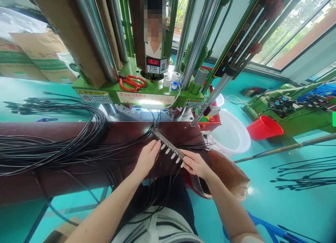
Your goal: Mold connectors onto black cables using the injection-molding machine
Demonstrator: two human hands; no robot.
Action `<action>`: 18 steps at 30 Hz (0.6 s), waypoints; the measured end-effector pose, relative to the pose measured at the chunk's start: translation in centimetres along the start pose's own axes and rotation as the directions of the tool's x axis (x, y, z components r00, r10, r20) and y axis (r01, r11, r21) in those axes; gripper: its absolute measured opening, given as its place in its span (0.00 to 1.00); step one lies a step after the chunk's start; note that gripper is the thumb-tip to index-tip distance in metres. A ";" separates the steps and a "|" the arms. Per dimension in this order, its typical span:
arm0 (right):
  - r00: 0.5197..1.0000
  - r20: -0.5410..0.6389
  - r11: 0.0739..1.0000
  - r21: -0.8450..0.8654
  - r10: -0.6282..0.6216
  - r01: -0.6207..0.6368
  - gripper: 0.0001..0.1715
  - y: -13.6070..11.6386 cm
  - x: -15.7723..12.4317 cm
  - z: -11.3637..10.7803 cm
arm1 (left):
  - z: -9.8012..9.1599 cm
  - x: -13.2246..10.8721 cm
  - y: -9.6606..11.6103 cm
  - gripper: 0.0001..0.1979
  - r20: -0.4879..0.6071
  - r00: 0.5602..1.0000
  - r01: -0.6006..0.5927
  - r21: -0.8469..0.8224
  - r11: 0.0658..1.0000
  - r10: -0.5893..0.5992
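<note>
A long, narrow metal bar [170, 145] is held slantwise over the dark red-brown table [126, 127], with several small silvery connectors [173, 155] sticking out along its near edge. My left hand [147, 157] is closed, its thumb and fingers pinching at the bar's left part beside the first connector. On the bar's right end, my right hand [196, 163] is closed too, the thumb along the top. Thin black cables [147, 134] run behind the bar's far end towards the press. More cables hang down in front of my lap.
Ahead stands a green press [105, 92] with steel columns; red-handled scissors [132, 83] lie on it. A thick bundle of black cables [78, 141] covers the table's left. At right are a white tub [244, 136], a red bucket [265, 127] and a brown sack [231, 173].
</note>
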State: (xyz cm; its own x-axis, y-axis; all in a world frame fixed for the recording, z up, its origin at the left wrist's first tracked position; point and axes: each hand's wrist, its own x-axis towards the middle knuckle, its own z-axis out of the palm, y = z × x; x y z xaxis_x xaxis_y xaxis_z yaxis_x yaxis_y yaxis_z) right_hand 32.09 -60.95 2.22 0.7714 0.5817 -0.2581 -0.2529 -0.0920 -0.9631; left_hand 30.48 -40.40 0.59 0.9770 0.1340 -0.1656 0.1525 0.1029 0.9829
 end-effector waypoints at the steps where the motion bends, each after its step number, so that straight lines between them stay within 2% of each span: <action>1: 1.000 0.001 1.000 -0.003 0.001 -0.001 0.32 -0.1 0.0 0.0 | -0.1 0.0 0.1 0.17 0.011 1.000 0.020 -0.005 1.000 -0.020; 7: 0.999 0.039 0.997 -0.069 -0.031 0.034 0.30 -0.1 -0.1 0.2 | -0.4 -0.1 1.0 0.18 0.047 0.990 0.136 -0.038 0.990 -0.135; 10: 0.990 0.081 0.956 -0.264 -0.113 0.130 0.28 -0.3 -0.3 0.2 | -0.6 -0.2 1.0 0.17 0.053 0.983 0.179 -0.050 0.983 -0.176; 12: 0.979 0.112 0.882 -0.427 -0.169 0.201 0.26 -0.6 -0.4 0.3 | -0.7 -0.3 1.0 0.17 0.051 0.978 0.203 -0.039 0.978 -0.201; 14: 0.971 0.120 0.829 -0.506 -0.205 0.238 0.26 -0.6 -0.5 0.2 | -0.8 -0.5 1.0 0.18 0.044 0.977 0.209 -0.023 0.978 -0.208; 16: 0.966 0.095 0.846 -0.467 -0.241 0.257 0.27 0.0 -0.7 0.2 | -0.9 -0.7 1.2 0.19 0.053 0.980 0.191 -0.014 0.981 -0.190; 18: 0.954 0.053 0.887 -0.357 -0.294 0.293 0.28 1.0 -0.8 0.1 | -1.1 -0.7 1.6 0.20 0.122 0.980 0.163 -0.013 0.987 -0.160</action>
State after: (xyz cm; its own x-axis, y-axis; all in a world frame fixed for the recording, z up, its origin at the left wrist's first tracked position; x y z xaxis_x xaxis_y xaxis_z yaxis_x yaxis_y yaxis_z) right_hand 31.14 -61.44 1.50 0.7793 0.6253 0.0407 0.2101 -0.1994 -0.9571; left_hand 29.88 -39.21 2.22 0.9508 -0.0055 -0.3098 0.3076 0.1366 0.9417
